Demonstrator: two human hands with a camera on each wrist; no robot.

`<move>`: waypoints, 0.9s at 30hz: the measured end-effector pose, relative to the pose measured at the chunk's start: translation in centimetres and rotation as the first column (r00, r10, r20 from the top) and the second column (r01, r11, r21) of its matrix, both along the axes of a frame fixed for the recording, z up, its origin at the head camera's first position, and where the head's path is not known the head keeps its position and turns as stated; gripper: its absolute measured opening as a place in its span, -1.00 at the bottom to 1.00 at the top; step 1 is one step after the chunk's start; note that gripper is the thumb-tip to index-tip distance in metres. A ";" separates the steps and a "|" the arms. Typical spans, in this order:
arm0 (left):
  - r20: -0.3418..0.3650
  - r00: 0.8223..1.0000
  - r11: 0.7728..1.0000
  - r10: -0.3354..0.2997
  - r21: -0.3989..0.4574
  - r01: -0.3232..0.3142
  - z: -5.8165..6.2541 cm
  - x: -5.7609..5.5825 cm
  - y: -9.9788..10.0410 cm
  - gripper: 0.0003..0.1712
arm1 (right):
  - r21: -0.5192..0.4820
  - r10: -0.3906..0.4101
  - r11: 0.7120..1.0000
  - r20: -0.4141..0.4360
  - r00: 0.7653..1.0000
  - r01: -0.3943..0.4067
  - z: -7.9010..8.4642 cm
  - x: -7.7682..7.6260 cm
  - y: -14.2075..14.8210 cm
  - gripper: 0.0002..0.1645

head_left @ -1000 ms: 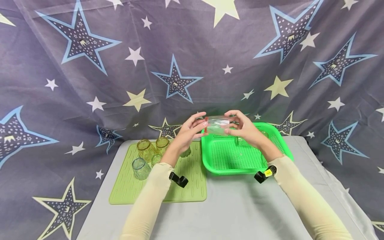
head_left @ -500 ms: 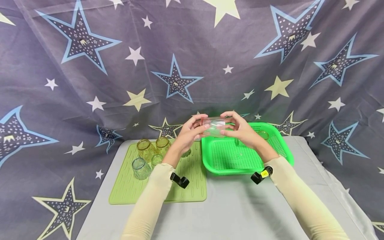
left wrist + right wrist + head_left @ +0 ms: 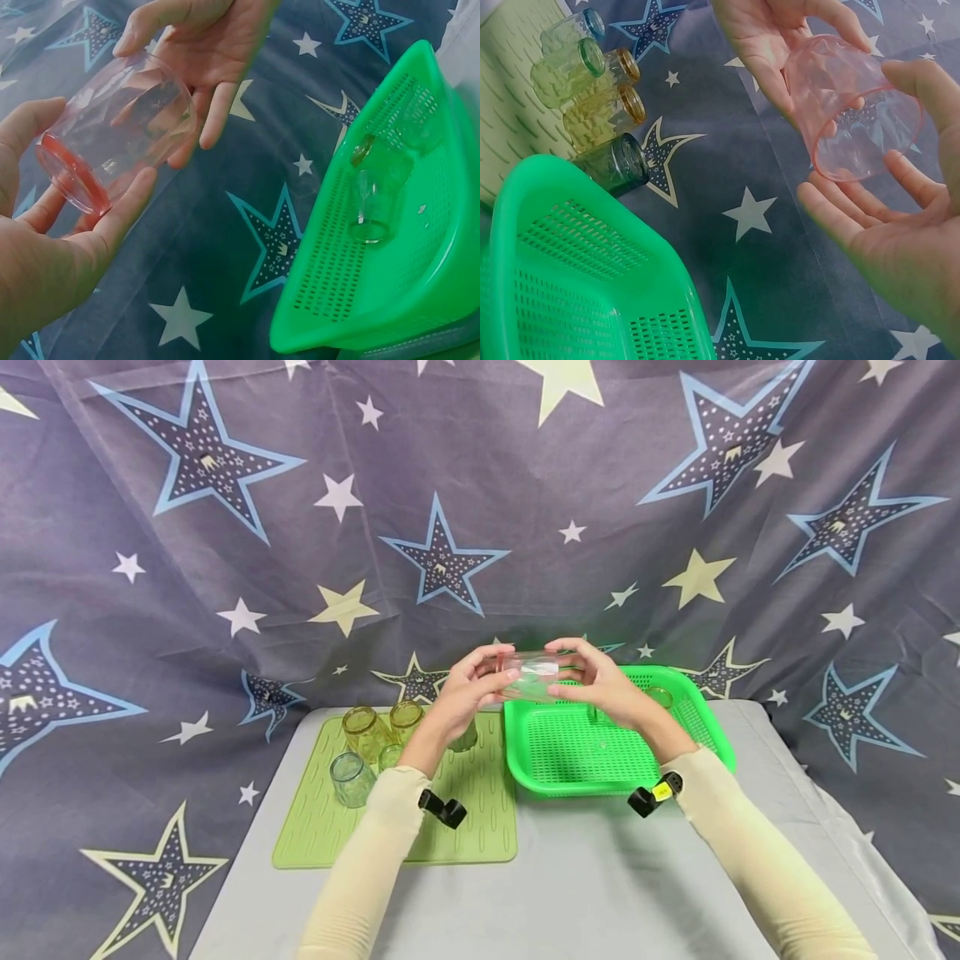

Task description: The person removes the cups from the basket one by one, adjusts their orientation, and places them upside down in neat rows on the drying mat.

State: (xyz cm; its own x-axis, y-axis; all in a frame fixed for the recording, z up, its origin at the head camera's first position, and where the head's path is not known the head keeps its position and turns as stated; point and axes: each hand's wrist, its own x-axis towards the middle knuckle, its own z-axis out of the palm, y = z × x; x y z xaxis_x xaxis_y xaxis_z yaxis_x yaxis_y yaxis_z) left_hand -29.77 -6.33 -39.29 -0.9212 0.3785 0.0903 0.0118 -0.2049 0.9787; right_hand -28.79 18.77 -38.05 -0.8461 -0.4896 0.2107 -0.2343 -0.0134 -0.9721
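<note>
Your left-hand grip (image 3: 467, 692) is clamped on the thick reddish base of the pink glass (image 3: 531, 675), and your right-hand grip (image 3: 606, 683) is closed around its rim, thumb on one side and fingers on the other. The glass lies sideways in the air, in line with the far left corner of the green basket (image 3: 577, 788) in the head view. Let the base end bear most of the weight; it looks sturdier than the thin mouth, so press lightly there. Spread your fingertips evenly, since smooth glass may well slip if squeezed at one point. Turn it slowly, with one side always secure before the other loosens. Mind your forearms too: the left one passes close to the yellow glasses (image 3: 367, 739) and blue glass (image 3: 352, 781) on the mat (image 3: 480, 827), and a careless elbow could knock them.
</note>
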 end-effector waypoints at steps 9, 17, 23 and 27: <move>-0.046 0.998 0.999 0.035 -0.035 -0.037 0.3 -0.1 -1.9 -0.45 | 0.093 0.000 0.996 -0.028 1.000 0.003 0.7 -0.2 0.7 -0.24; -0.083 0.993 0.994 0.080 -0.065 -0.086 0.3 -0.1 -4.7 -0.45 | 0.177 -0.036 0.983 -0.058 0.998 0.046 1.0 -0.8 2.3 -0.26; -0.108 0.986 0.968 0.126 -0.205 -0.146 -0.1 -0.2 -7.0 -0.46 | 0.224 -0.077 0.970 -0.073 0.994 0.092 1.4 -1.6 4.1 -0.30; -0.117 0.981 0.936 0.153 -0.300 -0.181 -0.9 -0.3 -8.3 -0.48 | 0.268 -0.132 0.952 -0.086 0.987 0.151 1.6 -2.3 5.2 -0.34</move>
